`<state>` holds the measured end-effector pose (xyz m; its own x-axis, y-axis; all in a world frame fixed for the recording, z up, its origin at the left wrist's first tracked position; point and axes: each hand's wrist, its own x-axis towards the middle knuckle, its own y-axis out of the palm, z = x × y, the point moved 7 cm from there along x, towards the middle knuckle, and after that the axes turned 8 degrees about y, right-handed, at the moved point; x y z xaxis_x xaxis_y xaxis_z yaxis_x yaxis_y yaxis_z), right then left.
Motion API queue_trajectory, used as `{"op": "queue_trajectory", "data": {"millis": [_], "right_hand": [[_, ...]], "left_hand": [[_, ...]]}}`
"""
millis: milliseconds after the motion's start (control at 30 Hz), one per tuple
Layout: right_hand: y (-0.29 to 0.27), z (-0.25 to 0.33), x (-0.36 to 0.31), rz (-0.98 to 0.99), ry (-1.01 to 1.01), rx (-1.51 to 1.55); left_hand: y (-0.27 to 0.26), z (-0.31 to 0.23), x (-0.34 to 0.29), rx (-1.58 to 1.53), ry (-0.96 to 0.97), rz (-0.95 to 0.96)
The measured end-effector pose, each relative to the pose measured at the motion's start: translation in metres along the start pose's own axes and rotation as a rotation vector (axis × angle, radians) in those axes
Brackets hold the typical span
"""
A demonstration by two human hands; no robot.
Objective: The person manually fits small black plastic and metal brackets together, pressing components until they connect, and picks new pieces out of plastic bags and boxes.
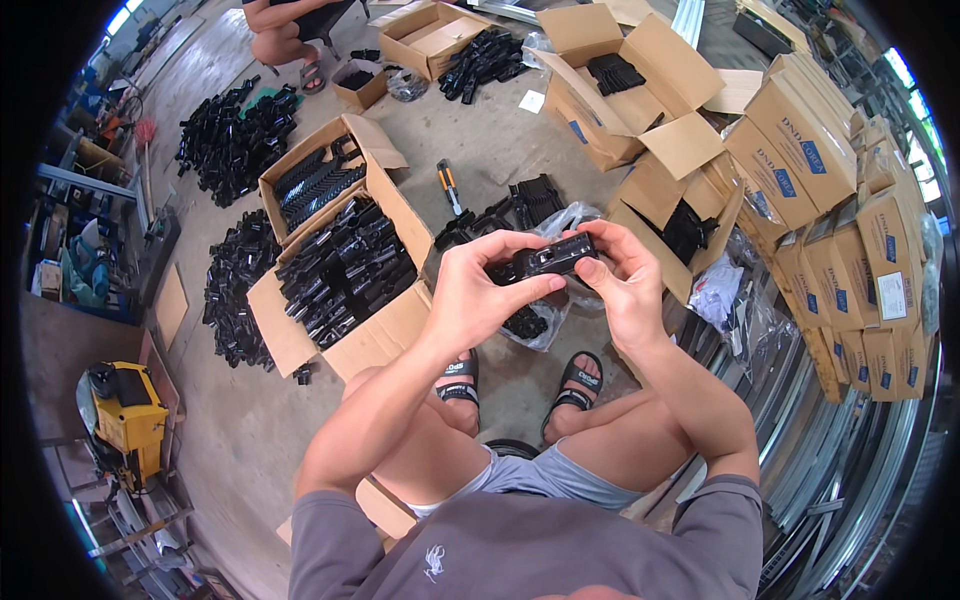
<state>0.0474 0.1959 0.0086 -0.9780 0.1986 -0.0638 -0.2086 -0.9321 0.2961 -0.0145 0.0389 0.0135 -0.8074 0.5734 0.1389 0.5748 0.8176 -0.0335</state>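
Note:
Between my two hands, above the floor in front of my feet, I hold a short black channel-shaped part (556,256). My left hand (488,285) is closed round its left end, thumb along the near side. The fingers and thumb of my right hand (625,275) pinch its right end. Just below and behind it lies a clear plastic bag (545,335) with small black pieces. Long black parts (538,200) lie in a row on the floor beyond my hands. A screwdriver (449,185) with an orange and black handle lies beside them.
An open carton (425,250) packed with black parts stands to the left, by loose heaps (240,135). More open cartons (590,130) stand ahead right, near stacked closed boxes (795,150). Metal profiles (850,470) lie at the right. Another person (280,40) sits at the far left.

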Motion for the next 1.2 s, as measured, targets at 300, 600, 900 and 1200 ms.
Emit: {"op": "queue_trajectory", "data": {"millis": [300, 600, 900, 1200], "right_hand": [[0.007, 0.007, -0.003, 0.099, -0.045, -0.066], [-0.078, -0.073, 0.049, -0.072, 0.246, -0.597], [-0.135, -0.225, 0.076, -0.284, 0.421, -1.573], [-0.231, -0.305, 0.073, -0.416, 0.735, -1.437]], "left_hand": [[-0.01, -0.027, -0.007, 0.317, 0.176, -0.055], [-0.047, -0.045, -0.023, 0.584, 0.227, -0.115], [-0.069, -0.048, -0.025, 0.782, 0.209, -0.189], [-0.077, -0.044, -0.018, 0.812, 0.203, -0.186]]}}
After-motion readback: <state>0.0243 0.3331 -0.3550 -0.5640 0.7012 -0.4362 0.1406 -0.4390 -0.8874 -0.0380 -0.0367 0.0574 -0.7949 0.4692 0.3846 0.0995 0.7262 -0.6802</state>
